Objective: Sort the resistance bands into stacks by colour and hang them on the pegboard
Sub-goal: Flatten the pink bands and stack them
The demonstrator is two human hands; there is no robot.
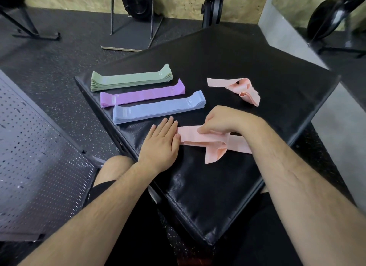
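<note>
Three neat stacks of bands lie side by side on the black padded box: green farthest, purple in the middle, blue nearest. In front of them lies a loose bunch of pink bands. My left hand rests flat, fingers straight, against its left end. My right hand pinches the top pink band with curled fingers. A second tangle of pink bands lies apart at the far right.
A dark perforated pegboard lies flat on the floor at my left, next to my knee. Black stands and weight plates line the back wall. Speckled rubber floor surrounds the box.
</note>
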